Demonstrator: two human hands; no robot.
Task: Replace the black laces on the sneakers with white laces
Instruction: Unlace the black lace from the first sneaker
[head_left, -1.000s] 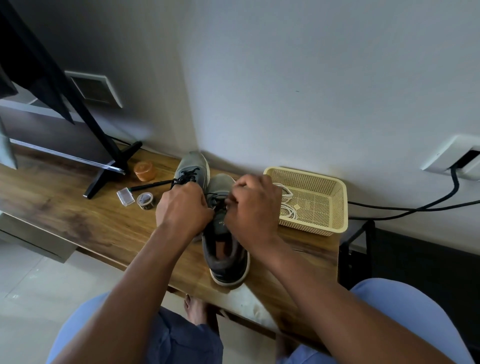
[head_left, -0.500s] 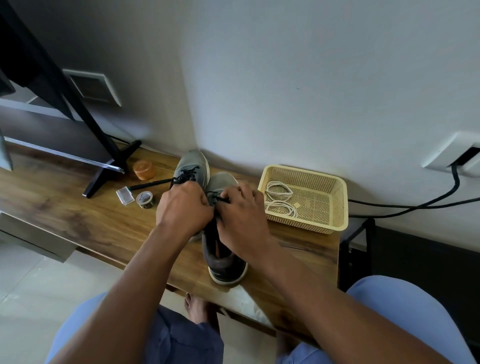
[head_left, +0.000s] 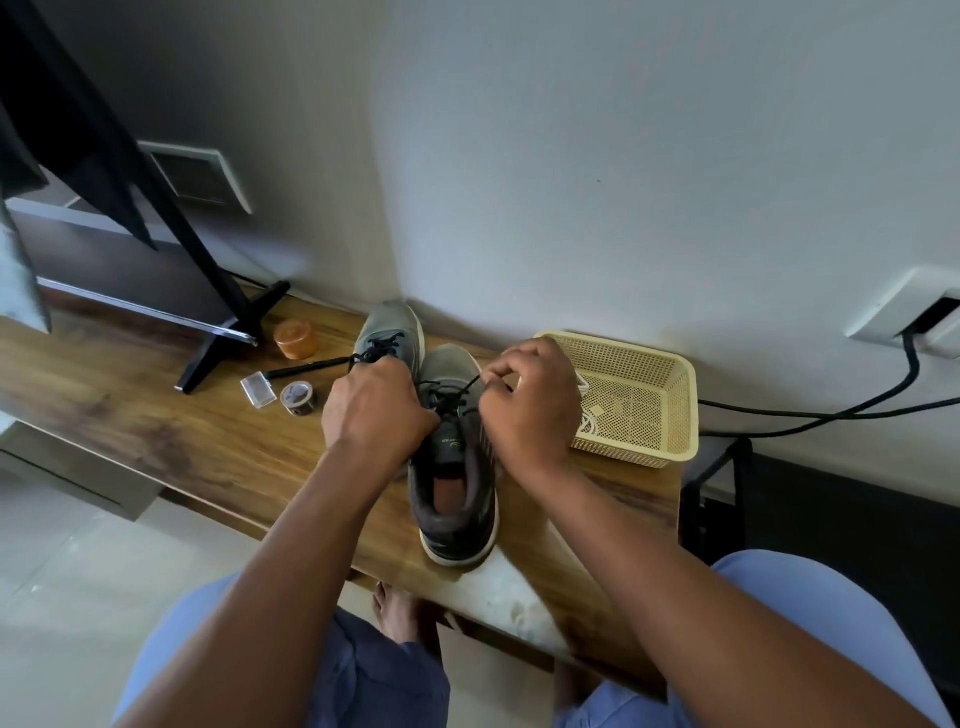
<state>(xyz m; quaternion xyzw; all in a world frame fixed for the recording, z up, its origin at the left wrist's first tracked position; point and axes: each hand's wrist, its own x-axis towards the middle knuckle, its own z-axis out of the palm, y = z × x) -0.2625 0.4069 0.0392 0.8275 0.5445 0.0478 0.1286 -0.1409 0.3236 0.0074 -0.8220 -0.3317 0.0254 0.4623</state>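
Two sneakers (head_left: 453, 457) (head_left: 390, 332), one basket (head_left: 644, 405), one orange jar (head_left: 296, 339), one tape roll (head_left: 298, 398), two hands (head_left: 376, 410) (head_left: 530, 405).

Seen from above, two grey sneakers (head_left: 451, 415) sit side by side on a wooden tabletop (head_left: 156, 426) against a wall. The left hand (head_left: 376, 410) rests curled on the nearer sneaker's side. The right hand (head_left: 530, 402) pinches a strand of its black lace (head_left: 470, 385). A cream basket (head_left: 654, 405) holding white laces (head_left: 588, 423) stands just right.
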